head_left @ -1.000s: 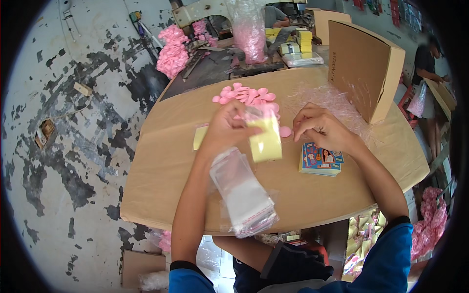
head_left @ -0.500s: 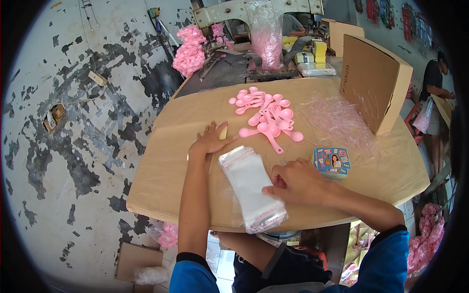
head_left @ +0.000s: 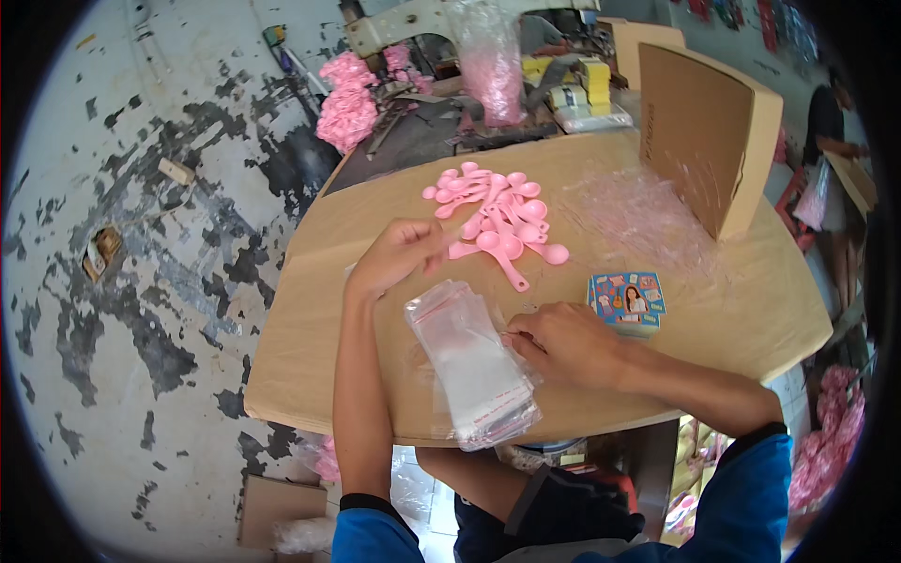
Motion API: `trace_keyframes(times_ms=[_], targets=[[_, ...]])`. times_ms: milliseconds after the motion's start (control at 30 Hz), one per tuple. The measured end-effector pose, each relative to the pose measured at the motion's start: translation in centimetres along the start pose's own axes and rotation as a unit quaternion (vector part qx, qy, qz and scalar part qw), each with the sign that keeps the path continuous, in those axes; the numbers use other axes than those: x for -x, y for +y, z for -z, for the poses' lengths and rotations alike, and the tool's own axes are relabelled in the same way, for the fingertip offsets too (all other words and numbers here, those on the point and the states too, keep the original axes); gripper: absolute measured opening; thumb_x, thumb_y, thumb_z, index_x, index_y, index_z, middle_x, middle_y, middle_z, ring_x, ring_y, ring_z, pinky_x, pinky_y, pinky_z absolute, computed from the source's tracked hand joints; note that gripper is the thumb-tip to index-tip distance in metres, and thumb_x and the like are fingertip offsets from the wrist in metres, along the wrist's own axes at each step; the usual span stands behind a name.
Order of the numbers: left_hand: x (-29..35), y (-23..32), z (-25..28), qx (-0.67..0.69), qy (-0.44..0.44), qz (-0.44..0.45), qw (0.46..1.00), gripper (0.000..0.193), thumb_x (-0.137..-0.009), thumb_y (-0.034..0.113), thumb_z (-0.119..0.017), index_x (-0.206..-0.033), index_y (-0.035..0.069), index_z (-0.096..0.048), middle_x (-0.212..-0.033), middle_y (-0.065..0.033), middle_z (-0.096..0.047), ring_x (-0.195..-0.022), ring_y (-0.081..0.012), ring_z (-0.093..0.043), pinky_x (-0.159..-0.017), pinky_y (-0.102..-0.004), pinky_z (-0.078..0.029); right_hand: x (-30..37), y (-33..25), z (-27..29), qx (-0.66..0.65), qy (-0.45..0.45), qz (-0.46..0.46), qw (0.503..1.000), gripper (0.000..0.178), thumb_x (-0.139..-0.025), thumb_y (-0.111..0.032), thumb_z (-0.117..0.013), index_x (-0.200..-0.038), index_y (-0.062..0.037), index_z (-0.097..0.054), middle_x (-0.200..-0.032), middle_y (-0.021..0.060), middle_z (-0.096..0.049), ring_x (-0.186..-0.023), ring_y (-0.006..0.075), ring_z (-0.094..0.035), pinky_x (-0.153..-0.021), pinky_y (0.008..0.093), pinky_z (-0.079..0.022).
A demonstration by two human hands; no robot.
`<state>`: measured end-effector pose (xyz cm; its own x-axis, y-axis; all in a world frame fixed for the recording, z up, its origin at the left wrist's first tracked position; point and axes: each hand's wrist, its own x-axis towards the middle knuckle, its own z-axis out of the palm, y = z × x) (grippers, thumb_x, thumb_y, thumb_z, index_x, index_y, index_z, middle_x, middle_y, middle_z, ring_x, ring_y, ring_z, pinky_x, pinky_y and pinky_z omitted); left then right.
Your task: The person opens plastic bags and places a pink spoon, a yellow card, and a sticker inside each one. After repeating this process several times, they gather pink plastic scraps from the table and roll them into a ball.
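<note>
A fanned stack of clear plastic bags (head_left: 474, 371) lies on the table before me. My right hand (head_left: 572, 342) rests at its right edge, thumb and fingers pinched on the side of a bag. Raised just beyond the bags' upper left end is my left hand (head_left: 399, 258). Its fingers are bent and slightly apart, with the tips close to the near left of a heap of pink measuring spoons (head_left: 507, 211). I make out nothing held in it. A stack of printed blue cards (head_left: 624, 300) stands right of my right hand.
Loose clear plastic strips (head_left: 648, 211) lie on the brown-covered table (head_left: 310, 328) by an upright cardboard box (head_left: 699, 136). A machine (head_left: 413, 28), pink bundles (head_left: 347, 98) and yellow stacks (head_left: 593, 80) stand beyond. Another person (head_left: 831, 127) is at far right.
My left hand has lifted off the table and moved toward the spoons, its fingers bending. My right hand has stayed at the bags' edge. The whole view has shifted slightly.
</note>
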<state>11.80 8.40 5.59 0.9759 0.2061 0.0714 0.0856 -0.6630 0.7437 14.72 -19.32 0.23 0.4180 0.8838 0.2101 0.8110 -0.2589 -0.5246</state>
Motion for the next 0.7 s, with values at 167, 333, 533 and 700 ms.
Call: trace_keyframes(times_ms=[167, 333, 533, 700], targets=[[2.8, 3.3, -2.0, 0.082, -0.505, 0.027, 0.859, 0.032, -0.096, 0.025, -0.062, -0.106, -0.005, -0.066, -0.081, -0.0095, -0.070, -0.068, -0.0171, -0.068, -0.062, -0.0280, -0.056, -0.4, 0.6, 0.8, 0.009, 0.046, 0.046, 0.998, 0.016, -0.093, -0.015, -0.056, -0.097, -0.0034, -0.067, -0.082, 0.0196, -0.067, -0.076, 0.0395, -0.065, -0.071, 0.0478, -0.051], [0.6, 2.2, -3.5, 0.120, -0.497, 0.028, 0.859, 0.038, -0.098, 0.025, -0.058, -0.118, -0.007, -0.059, -0.108, -0.0168, -0.068, -0.092, -0.0221, -0.069, -0.077, -0.0333, -0.057, -0.3, 2.1, 5.1, -0.021, 0.198, 0.044, 0.979, 0.014, -0.094, -0.012, -0.054, -0.098, -0.0028, -0.064, -0.079, 0.0190, -0.066, -0.073, 0.0382, -0.065, -0.066, 0.0458, -0.050], [0.3, 4.0, -10.1, 0.418, -0.206, -0.135, 0.874, 0.040, -0.102, 0.027, -0.053, -0.127, -0.005, -0.052, -0.124, -0.0202, -0.063, -0.112, -0.0286, -0.064, -0.093, -0.0404, -0.052, 0.9, 3.4, 9.6, -0.135, 0.095, -0.063, 0.984, 0.020, -0.098, -0.021, -0.059, -0.099, -0.0020, -0.065, -0.071, 0.0061, -0.062, -0.064, 0.0163, -0.058, -0.060, 0.0297, -0.048], [0.1, 3.4, -10.8, 0.479, -0.116, -0.070, 0.867, 0.038, -0.100, 0.020, -0.055, -0.128, -0.005, -0.052, -0.122, -0.0163, -0.065, -0.105, -0.0249, -0.066, -0.089, -0.0384, -0.054, 1.8, 11.0, 11.8, 0.000, -0.044, 0.004, 0.999, 0.034, -0.092, -0.035, -0.068, -0.102, -0.0022, -0.068, -0.076, 0.0047, -0.066, -0.073, 0.0167, -0.063, -0.067, 0.0300, -0.050]])
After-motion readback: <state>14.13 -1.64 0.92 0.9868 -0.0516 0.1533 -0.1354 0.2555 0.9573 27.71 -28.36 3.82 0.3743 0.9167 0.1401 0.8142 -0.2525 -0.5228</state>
